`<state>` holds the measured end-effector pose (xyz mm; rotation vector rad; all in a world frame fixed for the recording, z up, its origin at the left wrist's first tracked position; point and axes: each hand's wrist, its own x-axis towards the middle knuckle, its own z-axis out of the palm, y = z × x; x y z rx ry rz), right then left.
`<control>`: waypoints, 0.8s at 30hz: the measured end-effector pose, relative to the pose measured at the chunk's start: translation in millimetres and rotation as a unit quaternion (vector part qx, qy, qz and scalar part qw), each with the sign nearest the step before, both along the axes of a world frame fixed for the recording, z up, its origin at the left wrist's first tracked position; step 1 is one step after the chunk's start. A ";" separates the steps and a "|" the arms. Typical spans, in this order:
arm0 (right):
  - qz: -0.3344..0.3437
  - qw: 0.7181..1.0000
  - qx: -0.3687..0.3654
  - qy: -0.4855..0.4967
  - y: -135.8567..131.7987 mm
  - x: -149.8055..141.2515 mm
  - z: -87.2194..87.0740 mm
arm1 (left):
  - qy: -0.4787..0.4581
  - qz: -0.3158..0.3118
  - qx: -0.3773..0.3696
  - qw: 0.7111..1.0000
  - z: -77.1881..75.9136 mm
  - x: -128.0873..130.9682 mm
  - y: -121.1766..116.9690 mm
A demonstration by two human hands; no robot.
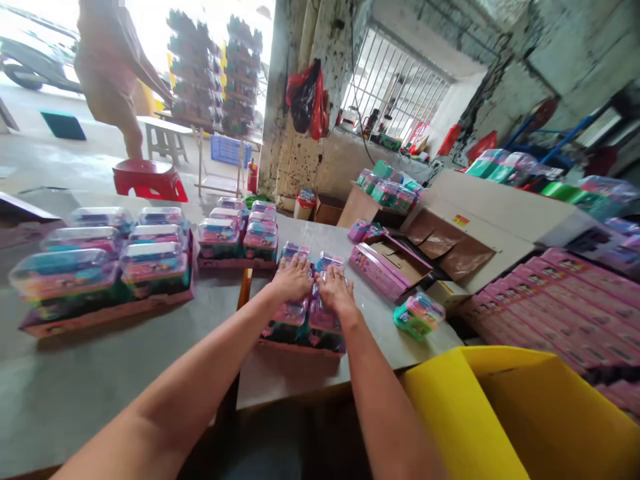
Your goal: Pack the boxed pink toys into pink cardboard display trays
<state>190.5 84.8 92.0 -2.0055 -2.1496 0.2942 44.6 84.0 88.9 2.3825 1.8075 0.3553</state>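
My left hand [294,277] and my right hand [336,289] lie side by side on top of clear-lidded plastic cases [291,312]. Both hands have their fingers stretched out flat, pressing on the lids and gripping nothing. The cases stand in two rows inside a low pink tray box [303,347] on the table. Pink, purple and teal contents show through the lids; my hands and forearms cover some of them.
More filled trays stand left [150,298] and behind [237,264]. To the right are an open pink box [387,267], a loose case [419,315], a yellow carton [465,400] and stacked pink boxes [545,300]. A person [113,67] stands beyond a red stool [149,180].
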 end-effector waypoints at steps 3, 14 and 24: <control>0.009 0.999 -0.042 0.002 1.7 -4.2 -8.8 | 0.024 -0.021 -0.034 0.999 -8.5 0.4 5.6; -0.019 0.999 0.004 -0.026 46.3 -0.6 -10.1 | 0.036 -0.001 -0.012 0.999 -11.0 -9.6 59.7; -0.003 0.998 -0.017 -0.063 60.2 -0.6 -19.6 | -0.007 -0.002 -0.022 1.000 -13.1 7.0 61.0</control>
